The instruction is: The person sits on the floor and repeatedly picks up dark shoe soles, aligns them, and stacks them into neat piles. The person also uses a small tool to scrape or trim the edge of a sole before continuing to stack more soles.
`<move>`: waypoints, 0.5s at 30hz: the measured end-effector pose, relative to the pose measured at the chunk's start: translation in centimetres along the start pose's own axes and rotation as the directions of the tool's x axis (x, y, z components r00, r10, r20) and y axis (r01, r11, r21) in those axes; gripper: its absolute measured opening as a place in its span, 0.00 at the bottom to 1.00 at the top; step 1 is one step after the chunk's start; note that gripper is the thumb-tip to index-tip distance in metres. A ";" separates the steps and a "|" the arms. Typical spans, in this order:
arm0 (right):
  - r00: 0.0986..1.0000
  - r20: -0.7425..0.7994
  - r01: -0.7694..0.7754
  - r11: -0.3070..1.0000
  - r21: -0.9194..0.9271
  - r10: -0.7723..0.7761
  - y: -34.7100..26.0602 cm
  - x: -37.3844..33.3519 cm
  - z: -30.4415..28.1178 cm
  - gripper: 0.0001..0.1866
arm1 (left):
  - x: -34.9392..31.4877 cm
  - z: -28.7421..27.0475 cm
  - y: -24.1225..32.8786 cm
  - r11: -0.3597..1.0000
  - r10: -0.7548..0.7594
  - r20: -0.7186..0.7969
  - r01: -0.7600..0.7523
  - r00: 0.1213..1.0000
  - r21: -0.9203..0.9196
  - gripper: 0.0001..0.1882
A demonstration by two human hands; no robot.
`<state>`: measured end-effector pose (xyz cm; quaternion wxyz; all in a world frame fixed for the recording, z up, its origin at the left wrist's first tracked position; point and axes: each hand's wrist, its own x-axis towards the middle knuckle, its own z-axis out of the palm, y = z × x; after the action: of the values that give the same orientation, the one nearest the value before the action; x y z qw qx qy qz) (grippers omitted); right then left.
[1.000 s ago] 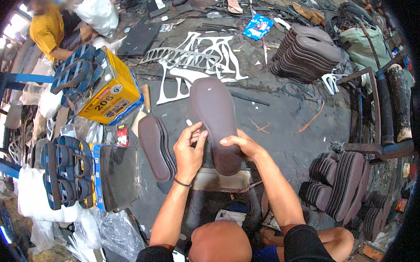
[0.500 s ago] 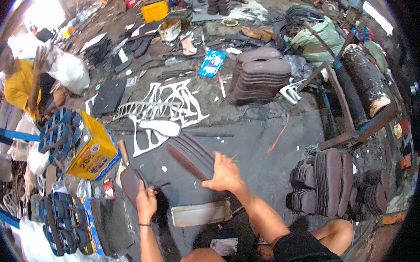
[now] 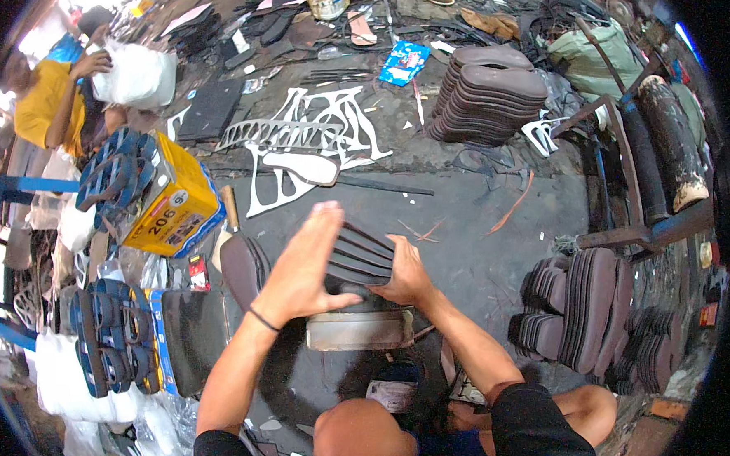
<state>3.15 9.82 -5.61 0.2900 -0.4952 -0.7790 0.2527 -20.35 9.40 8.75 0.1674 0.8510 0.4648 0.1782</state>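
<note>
A small stack of dark brown shoe soles (image 3: 357, 257) stands on edge between my two hands. My left hand (image 3: 301, 268) lies flat along the stack's left side, fingers stretched out and thumb apart. At the other end my right hand (image 3: 404, 274) grips the soles, its fingers partly hidden behind them. Just left of my left hand, another few brown soles (image 3: 243, 271) lie on the dark work surface. A pale, worn rectangular block (image 3: 360, 331) sits below the held stack, close to me.
A yellow box (image 3: 174, 201) with blue sandals on top stands at left. White cut-out sheet scraps (image 3: 311, 140) lie ahead. Tall sole stacks (image 3: 490, 93) stand farther back, more soles (image 3: 584, 311) at right. A metal frame (image 3: 622, 173) edges the right. A person in yellow (image 3: 45, 104) sits far left.
My left hand has left the soles on the left and moved right against the middle stack. That stack has come nearer and turned more upright. The view has shifted.
</note>
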 end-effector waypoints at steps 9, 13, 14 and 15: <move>0.998 -0.028 -0.063 0.988 -0.142 0.059 1.7 -1.0 -1.0 0.53 | -0.4 -2.0 0.0 0.992 -0.065 -0.083 0.073 0.994 0.104 0.67; 0.986 -0.151 0.101 0.976 0.193 -0.072 0.0 -0.2 0.1 0.54 | 0.6 -0.7 1.9 1.000 -0.007 -0.072 0.008 0.997 0.012 0.66; 0.996 -0.089 0.046 0.985 0.164 -0.032 0.6 -0.3 0.9 0.54 | 0.5 0.7 1.5 0.999 -0.032 0.022 0.032 0.999 0.012 0.67; 1.000 -0.025 -0.007 0.991 0.131 0.010 1.4 -0.5 1.3 0.54 | 0.4 1.0 1.3 0.999 -0.031 0.010 0.030 0.999 0.038 0.65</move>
<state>3.29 9.73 -7.53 0.3308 -0.4818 -0.7548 0.2979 -18.71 8.99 8.56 0.1563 0.8478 0.4801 0.1623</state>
